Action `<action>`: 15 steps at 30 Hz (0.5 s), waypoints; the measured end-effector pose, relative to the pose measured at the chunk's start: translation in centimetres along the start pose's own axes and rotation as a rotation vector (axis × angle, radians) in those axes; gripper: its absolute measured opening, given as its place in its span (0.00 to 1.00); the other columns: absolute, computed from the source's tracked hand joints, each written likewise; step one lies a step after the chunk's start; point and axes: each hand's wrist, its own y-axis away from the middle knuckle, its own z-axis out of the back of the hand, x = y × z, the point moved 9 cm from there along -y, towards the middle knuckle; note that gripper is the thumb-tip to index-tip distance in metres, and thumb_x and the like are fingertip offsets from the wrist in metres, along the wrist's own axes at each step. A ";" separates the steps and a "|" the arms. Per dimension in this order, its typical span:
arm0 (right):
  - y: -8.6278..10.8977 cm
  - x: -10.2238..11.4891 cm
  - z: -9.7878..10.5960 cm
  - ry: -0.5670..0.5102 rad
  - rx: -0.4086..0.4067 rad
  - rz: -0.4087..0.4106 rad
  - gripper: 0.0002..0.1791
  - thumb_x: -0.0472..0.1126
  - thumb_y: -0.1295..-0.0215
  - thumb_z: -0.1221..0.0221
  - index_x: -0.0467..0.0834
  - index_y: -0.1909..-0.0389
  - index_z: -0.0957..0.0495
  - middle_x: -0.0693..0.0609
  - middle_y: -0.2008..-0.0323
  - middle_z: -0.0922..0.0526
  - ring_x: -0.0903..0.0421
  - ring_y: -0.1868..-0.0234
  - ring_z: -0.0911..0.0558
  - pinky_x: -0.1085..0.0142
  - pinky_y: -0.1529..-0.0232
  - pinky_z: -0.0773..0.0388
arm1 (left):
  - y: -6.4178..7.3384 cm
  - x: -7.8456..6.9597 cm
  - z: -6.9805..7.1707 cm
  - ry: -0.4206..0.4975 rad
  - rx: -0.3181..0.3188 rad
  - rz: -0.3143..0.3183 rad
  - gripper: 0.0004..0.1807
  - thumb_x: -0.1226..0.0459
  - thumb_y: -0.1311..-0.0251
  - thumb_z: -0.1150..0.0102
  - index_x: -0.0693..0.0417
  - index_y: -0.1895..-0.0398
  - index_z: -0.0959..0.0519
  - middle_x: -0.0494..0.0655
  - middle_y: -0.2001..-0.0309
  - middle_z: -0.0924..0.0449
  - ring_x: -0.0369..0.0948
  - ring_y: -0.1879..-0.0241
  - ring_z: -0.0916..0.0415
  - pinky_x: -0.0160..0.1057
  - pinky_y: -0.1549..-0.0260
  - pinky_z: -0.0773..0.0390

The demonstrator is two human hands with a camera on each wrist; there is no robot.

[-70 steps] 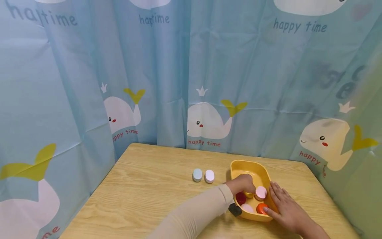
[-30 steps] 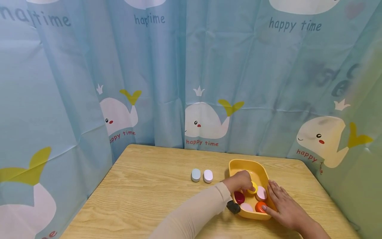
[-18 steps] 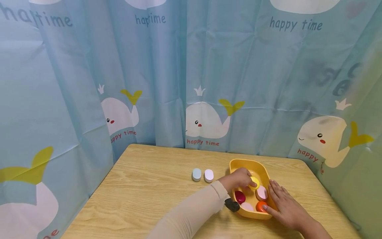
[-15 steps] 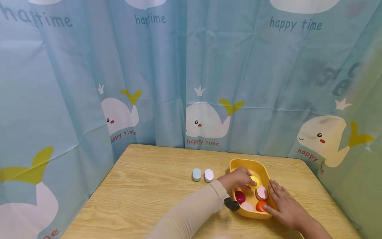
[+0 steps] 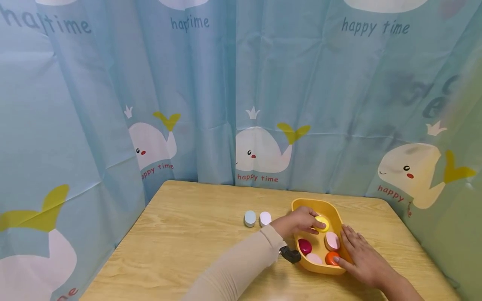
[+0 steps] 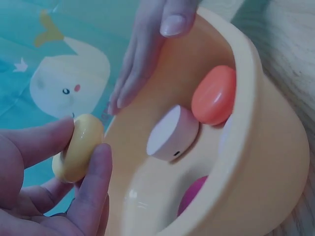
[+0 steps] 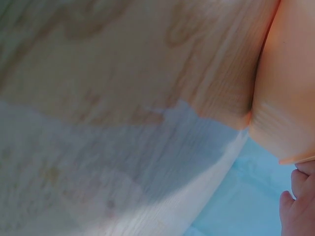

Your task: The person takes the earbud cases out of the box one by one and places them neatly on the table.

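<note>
My left hand (image 5: 301,219) pinches a small yellow rounded case (image 5: 321,224) over the far part of a yellow-orange tray (image 5: 318,269). Up close in the left wrist view, thumb and fingers hold the glossy yellow case (image 6: 81,150) by its sides, beside the tray rim. With straight fingers, my right hand (image 5: 365,259) rests along the tray's right wall, its thumb at the rim by an orange rounded case (image 5: 332,258). Also in the tray are a pink case (image 5: 332,241) with a dark slot, a dark red case (image 5: 305,246) and a pale pink one (image 5: 314,259).
Left of the tray, a grey-blue case (image 5: 250,218) and a whitish-pink case (image 5: 265,218) stand on the wooden table (image 5: 180,234). A blue whale-print curtain (image 5: 211,104) hangs behind the table. A black wrist device (image 5: 290,254) sits at the left cuff.
My left hand has taken hold of the yellow case and moved it away from the pink case, toward the far end of the tray. The right hand has stayed at the tray wall.
</note>
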 end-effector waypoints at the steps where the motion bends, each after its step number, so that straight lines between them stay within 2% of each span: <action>1: 0.0 -0.1 0.0 -0.002 0.004 -0.005 0.45 0.61 0.32 0.47 0.26 0.32 0.41 0.31 0.30 0.44 0.38 0.28 0.46 0.76 0.36 0.80 | 0.1 -0.1 0.1 0.014 0.005 -0.004 0.10 0.76 0.45 0.34 0.64 0.65 0.26 0.52 0.69 0.24 0.45 0.70 0.20 0.48 0.63 0.17; 7: 0.0 -0.1 -0.2 0.012 0.004 0.006 0.45 0.61 0.31 0.47 0.27 0.31 0.42 0.31 0.29 0.45 0.43 0.26 0.51 0.76 0.35 0.80 | 0.7 -0.2 0.9 0.029 -0.024 -0.010 0.11 0.78 0.46 0.35 0.65 0.63 0.26 0.52 0.69 0.25 0.45 0.70 0.21 0.46 0.64 0.16; 11: 0.0 0.1 0.1 0.032 -0.016 0.026 0.45 0.61 0.31 0.47 0.27 0.32 0.41 0.31 0.30 0.44 0.42 0.26 0.50 0.75 0.34 0.79 | 1.1 -0.2 1.4 0.014 -0.015 -0.026 0.11 0.78 0.46 0.34 0.64 0.65 0.26 0.52 0.70 0.25 0.44 0.71 0.20 0.45 0.65 0.16; 15: 0.1 0.0 0.0 0.036 0.006 0.012 0.46 0.62 0.31 0.48 0.28 0.30 0.42 0.32 0.29 0.44 0.42 0.26 0.49 0.74 0.34 0.79 | 1.6 -0.3 2.4 0.003 -0.023 -0.043 0.11 0.78 0.46 0.34 0.63 0.64 0.26 0.52 0.68 0.25 0.46 0.69 0.19 0.46 0.64 0.16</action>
